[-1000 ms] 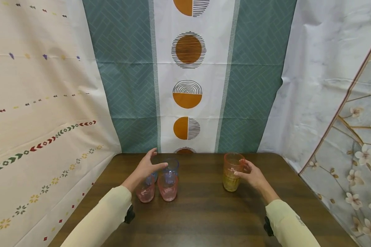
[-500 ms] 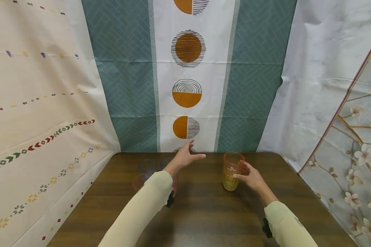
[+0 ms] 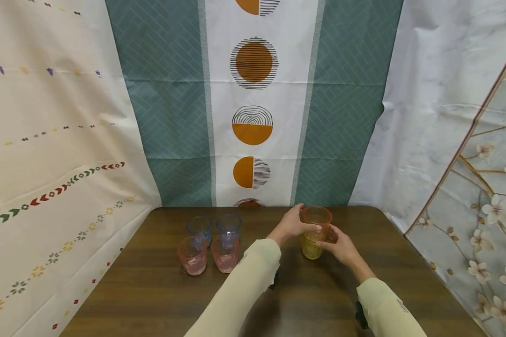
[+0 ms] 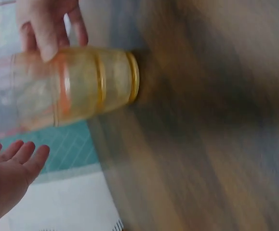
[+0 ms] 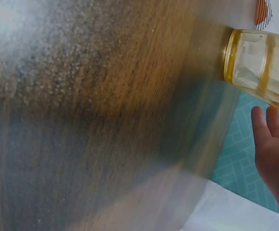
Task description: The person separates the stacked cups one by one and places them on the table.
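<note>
An orange-rimmed clear glass stands nested in a yellow glass, upright on the table. From the right, my right hand holds the yellow glass, thumb in front and fingers behind. My left hand reaches round the orange glass from the left, its thumb passing in front. In the left wrist view, the fingers of that left hand are extended, with a gap between them and the stack. The right wrist view shows the yellow glass's base and the right fingers close beside it.
Left of the stack stand two pink glasses in front and two blue glasses behind them, all upright. Patterned cloths hang behind the table and along both sides.
My left hand has travelled right, from above the pink and blue glasses to the orange glass. The right hand has stayed at the stack.
</note>
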Tool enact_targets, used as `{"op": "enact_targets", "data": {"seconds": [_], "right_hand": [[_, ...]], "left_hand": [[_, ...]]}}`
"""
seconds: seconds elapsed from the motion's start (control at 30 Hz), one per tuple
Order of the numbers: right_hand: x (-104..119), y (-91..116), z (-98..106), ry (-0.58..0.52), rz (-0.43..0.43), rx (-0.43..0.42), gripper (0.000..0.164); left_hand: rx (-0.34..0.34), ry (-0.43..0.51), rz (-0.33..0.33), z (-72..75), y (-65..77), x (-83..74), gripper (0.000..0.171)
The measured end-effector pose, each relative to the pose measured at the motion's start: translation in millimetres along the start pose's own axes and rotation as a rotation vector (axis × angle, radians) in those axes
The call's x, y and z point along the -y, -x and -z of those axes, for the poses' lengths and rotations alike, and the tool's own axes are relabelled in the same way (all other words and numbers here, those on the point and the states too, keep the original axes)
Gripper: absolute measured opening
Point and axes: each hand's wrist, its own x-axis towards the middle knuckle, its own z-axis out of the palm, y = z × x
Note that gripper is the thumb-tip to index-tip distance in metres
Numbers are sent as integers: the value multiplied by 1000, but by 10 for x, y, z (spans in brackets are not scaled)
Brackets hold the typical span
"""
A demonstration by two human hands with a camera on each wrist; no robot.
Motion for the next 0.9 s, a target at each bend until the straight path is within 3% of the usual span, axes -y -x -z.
{"op": "enact_targets", "data": {"seconds": [0.2, 0.57, 0.9], "right_hand": [[23, -5, -8, -23, -3, 10, 85], [32, -12, -34, -62, -2, -7, 81], [40, -31, -45, -71, -9, -9, 78]], "left_hand": [[-57, -1, -16, -150, -29, -14, 87], [-48, -17, -2, -78, -30, -26, 80], [-87, 183, 47, 76, -50, -85, 82]]}}
